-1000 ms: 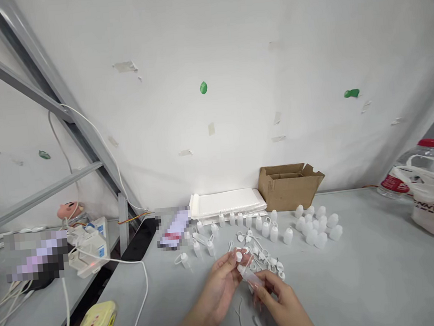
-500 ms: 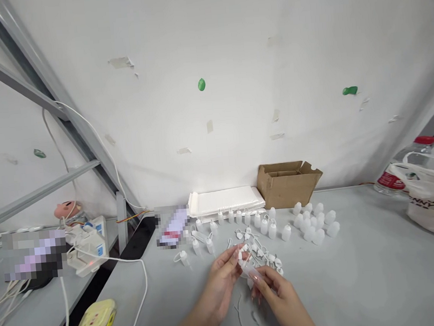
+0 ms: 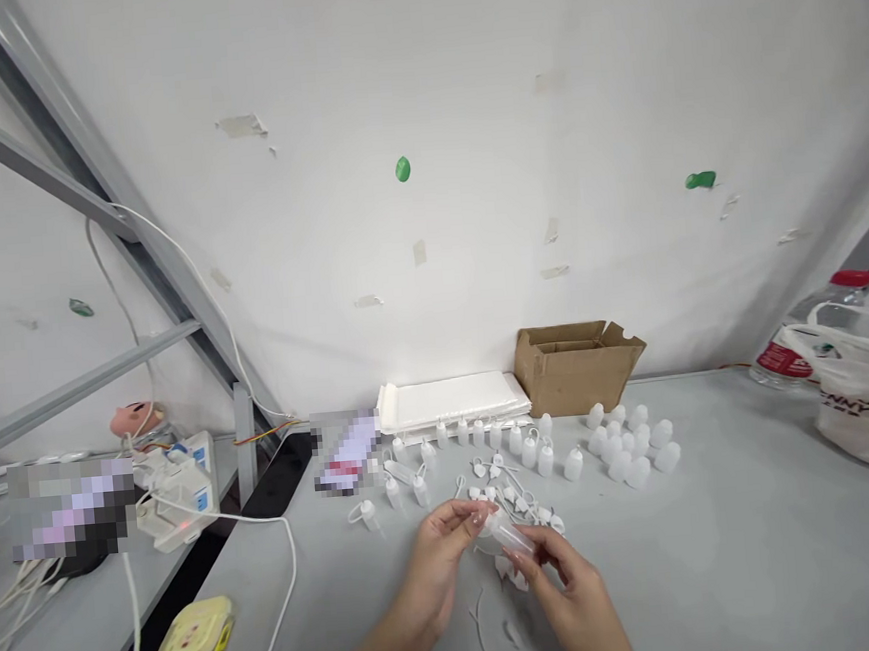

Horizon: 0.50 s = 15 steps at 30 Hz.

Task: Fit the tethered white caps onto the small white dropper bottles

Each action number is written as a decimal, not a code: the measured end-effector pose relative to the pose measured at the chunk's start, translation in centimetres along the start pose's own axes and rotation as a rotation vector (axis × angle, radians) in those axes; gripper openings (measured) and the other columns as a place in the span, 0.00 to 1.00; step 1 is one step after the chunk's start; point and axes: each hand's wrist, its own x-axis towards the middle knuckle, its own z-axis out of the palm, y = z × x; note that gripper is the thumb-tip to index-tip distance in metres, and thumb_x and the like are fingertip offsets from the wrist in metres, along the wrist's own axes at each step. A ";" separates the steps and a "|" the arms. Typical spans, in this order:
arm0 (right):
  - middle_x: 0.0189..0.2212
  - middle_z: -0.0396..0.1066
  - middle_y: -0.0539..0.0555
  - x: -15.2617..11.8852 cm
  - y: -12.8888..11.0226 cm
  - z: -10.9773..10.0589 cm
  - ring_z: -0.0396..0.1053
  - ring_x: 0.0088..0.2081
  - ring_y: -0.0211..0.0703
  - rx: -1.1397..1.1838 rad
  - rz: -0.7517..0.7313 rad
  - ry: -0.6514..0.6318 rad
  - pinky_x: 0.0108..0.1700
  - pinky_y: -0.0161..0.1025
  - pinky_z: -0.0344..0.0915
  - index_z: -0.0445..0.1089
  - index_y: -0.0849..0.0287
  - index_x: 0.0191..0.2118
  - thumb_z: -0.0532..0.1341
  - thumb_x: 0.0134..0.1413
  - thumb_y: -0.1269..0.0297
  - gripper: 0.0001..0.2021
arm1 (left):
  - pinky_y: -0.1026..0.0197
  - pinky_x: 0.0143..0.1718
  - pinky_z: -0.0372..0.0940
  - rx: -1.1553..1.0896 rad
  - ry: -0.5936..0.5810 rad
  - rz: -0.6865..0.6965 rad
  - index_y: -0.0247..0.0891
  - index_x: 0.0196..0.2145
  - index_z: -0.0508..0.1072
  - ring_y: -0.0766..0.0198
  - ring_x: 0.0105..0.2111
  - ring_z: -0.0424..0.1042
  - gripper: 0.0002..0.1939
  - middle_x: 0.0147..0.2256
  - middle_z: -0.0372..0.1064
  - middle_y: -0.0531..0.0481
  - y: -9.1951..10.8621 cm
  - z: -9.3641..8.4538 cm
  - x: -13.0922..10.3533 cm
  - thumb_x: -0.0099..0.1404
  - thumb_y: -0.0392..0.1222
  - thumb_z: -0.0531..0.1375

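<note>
A small translucent squeeze bottle [image 3: 508,533] is held tilted between my two hands above the grey table. My right hand [image 3: 576,590] grips its body near the base, thumb and fingers closed round it. At its upper left end, my left hand [image 3: 444,545] pinches the white cap [image 3: 490,520], which the fingertips partly cover. Behind my hands lies a loose heap of white caps with straps [image 3: 519,499]. Capped bottles [image 3: 545,460] stand in a loose group beyond the heap. Uncapped-looking bottles [image 3: 627,444] cluster to the right.
A cardboard box [image 3: 578,374] and a stack of white padded envelopes [image 3: 456,402] stand against the wall. A phone [image 3: 348,455] lies left of the bottles. A white cable [image 3: 292,567], a yellow case [image 3: 194,632] and a power strip [image 3: 182,506] are farther left. A plastic bag [image 3: 866,402] sits at right.
The bottle has tilted flatter between my hands. My left fingers have closed over its cap end, where the cap showed more plainly before. My right hand has shifted slightly right.
</note>
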 end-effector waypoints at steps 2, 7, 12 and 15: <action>0.26 0.70 0.53 0.0 0.0 -0.1 0.66 0.28 0.43 -0.039 -0.066 0.039 0.33 0.35 0.64 0.72 0.57 0.36 0.60 0.51 0.54 0.13 | 0.58 0.44 0.58 0.018 -0.005 0.008 0.34 0.25 0.76 0.58 0.36 0.70 0.15 0.32 0.76 0.44 0.1 0.0 0.0 0.42 0.47 0.70; 0.25 0.68 0.52 0.0 0.0 0.1 0.64 0.26 0.42 -0.076 -0.262 0.109 0.32 0.37 0.63 0.72 0.56 0.39 0.60 0.51 0.62 0.09 | 0.56 0.46 0.59 0.032 0.003 0.038 0.35 0.25 0.77 0.56 0.38 0.71 0.13 0.33 0.77 0.44 0.1 -0.2 0.2 0.43 0.46 0.70; 0.25 0.67 0.52 -0.1 -0.6 0.2 0.63 0.28 0.41 0.027 -0.155 0.128 0.33 0.37 0.62 0.72 0.56 0.37 0.60 0.51 0.58 0.10 | 0.56 0.46 0.60 0.096 0.012 0.092 0.35 0.26 0.78 0.54 0.39 0.72 0.12 0.33 0.77 0.43 0.4 -0.3 0.1 0.44 0.44 0.69; 0.21 0.65 0.50 0.4 -1.3 -0.2 0.62 0.24 0.39 0.206 0.101 -0.046 0.29 0.35 0.60 0.71 0.59 0.32 0.61 0.48 0.49 0.16 | 0.56 0.44 0.62 0.093 -0.011 0.106 0.36 0.25 0.78 0.53 0.39 0.72 0.11 0.33 0.77 0.44 0.8 -0.2 0.0 0.43 0.43 0.70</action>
